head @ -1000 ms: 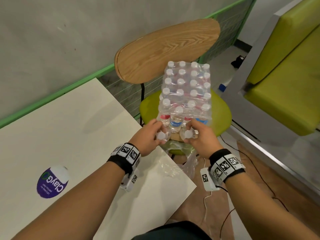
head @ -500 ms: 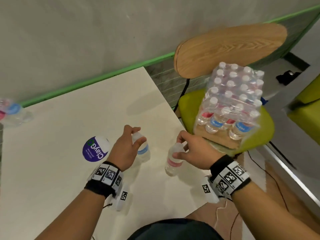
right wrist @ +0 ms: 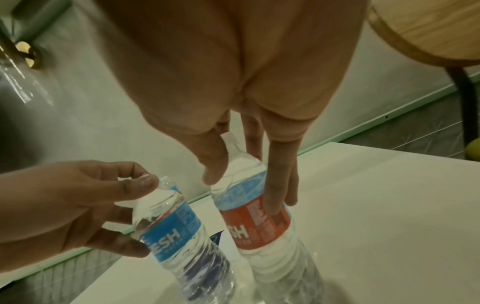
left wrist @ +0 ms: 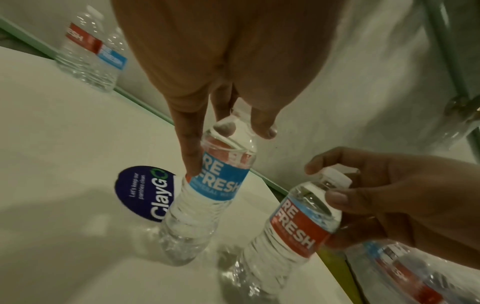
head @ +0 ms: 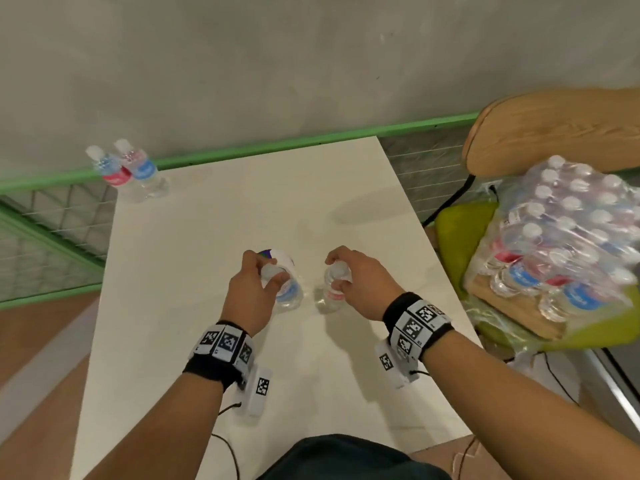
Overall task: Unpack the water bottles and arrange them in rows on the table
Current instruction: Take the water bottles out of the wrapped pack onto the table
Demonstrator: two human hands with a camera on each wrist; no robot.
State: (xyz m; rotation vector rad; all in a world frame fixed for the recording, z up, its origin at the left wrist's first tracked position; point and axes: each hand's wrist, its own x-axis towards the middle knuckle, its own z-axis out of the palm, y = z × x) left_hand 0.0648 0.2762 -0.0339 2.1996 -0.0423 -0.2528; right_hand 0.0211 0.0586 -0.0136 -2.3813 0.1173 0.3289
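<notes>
White table (head: 214,341): L hand (head: 250,292) grips blue-label bottle (head: 289,294), R hand (head: 363,282) red-label bottle (head: 333,292).

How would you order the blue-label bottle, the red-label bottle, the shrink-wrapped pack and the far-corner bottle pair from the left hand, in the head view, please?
1. Blue-label bottle: in the left hand's grip.
2. Red-label bottle: just right.
3. Far-corner bottle pair: left corner.
4. Shrink-wrapped pack: on the chair, right.

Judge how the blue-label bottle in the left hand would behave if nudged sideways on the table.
The blue-label bottle looks full and sealed, so fairly heavy for its size. Tall and narrow, it would probably tip rather than slide. Its thin ribbed wall likely dents under a hard grip.
</notes>
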